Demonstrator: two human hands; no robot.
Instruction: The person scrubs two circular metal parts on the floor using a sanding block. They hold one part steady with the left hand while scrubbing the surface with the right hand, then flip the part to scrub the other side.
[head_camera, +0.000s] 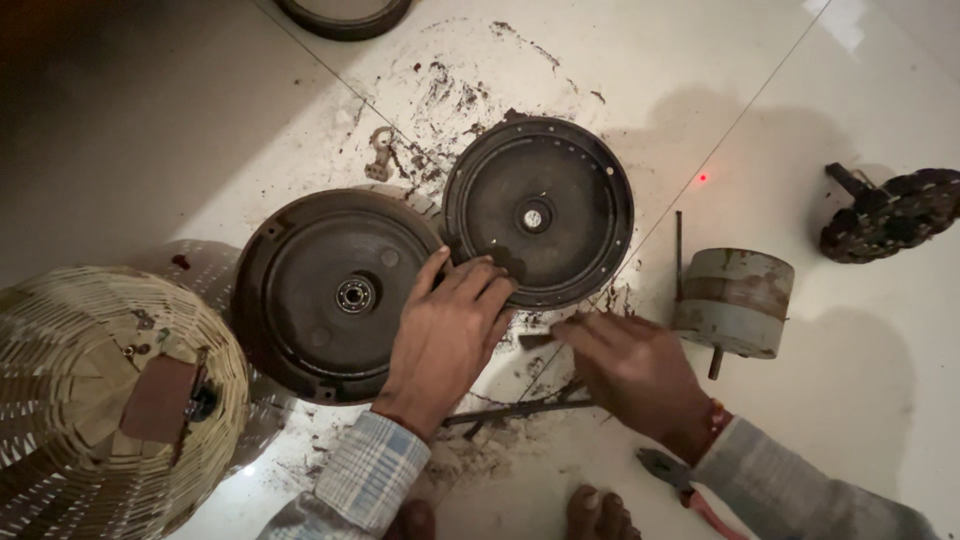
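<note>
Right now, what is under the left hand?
The left hand rests on the floor where the two dark round covers meet; its fingers touch both rims. Dirt shows around it. What lies under the palm is covered.

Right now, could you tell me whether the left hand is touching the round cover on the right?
Touching. In the head view the left hand's fingertips lie on the lower-left rim of the right round cover.

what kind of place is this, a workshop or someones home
Probably a home floor used as a makeshift repair spot: two round dark metal motor covers lie on glossy white floor tiles amid rusty grit, beside a woven cane basket and red-handled pliers.
</note>
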